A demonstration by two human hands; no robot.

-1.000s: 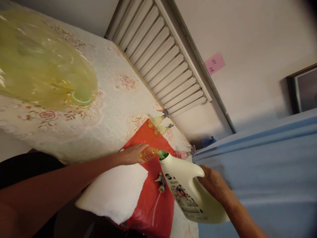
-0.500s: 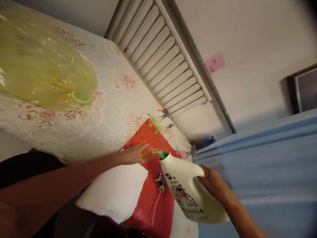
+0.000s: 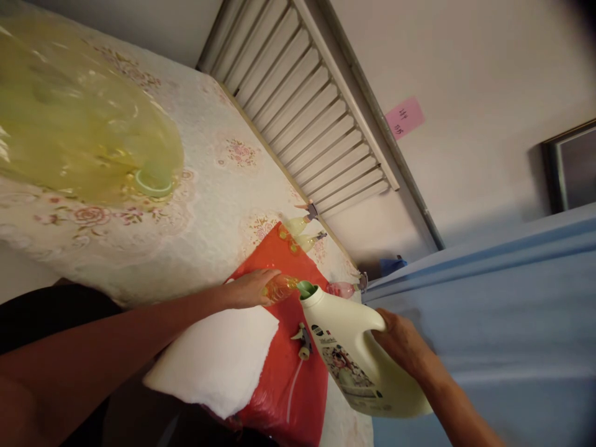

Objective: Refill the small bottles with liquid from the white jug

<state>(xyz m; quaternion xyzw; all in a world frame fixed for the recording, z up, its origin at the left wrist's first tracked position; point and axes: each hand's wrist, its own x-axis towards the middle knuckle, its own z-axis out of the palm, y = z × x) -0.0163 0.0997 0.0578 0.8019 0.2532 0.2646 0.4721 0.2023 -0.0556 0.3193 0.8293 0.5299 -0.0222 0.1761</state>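
The left hand (image 3: 251, 288) is closed around a small clear bottle (image 3: 279, 288) of orange-yellow liquid, holding it on the red mat (image 3: 284, 379) near the far edge of the table (image 3: 209, 205). The bottle's open neck points toward the right hand's side, so its long axis runs roughly from the left palm out toward the big jug.

The right hand (image 3: 403, 347) is wrapped through the handle of a large cream jug (image 3: 358, 357), fingers clamped on the grip. The jug is tipped, its body low and near the table's front corner, its green-rimmed spout (image 3: 306, 289) raised and just touching or just beside the small bottle's mouth; whether liquid is running cannot be made out. The jug's long axis runs from the right hand up and across to the spout, meeting the bottle's axis almost end to end. The left hand is the nearer one to the meeting point; the right hand sits well back at the handle.

On the mat, just below the spout, lies a loose spray head (image 3: 303, 343) with its thin tube trailing toward the front edge. A white cloth (image 3: 218, 360) overlaps the mat's near side. Two pale spray bottles (image 3: 302, 233) lie at the mat's far corner, and a pink one (image 3: 342, 289) lies beyond the spout. A large yellow-green transparent container (image 3: 79, 118) fills the table's other end.
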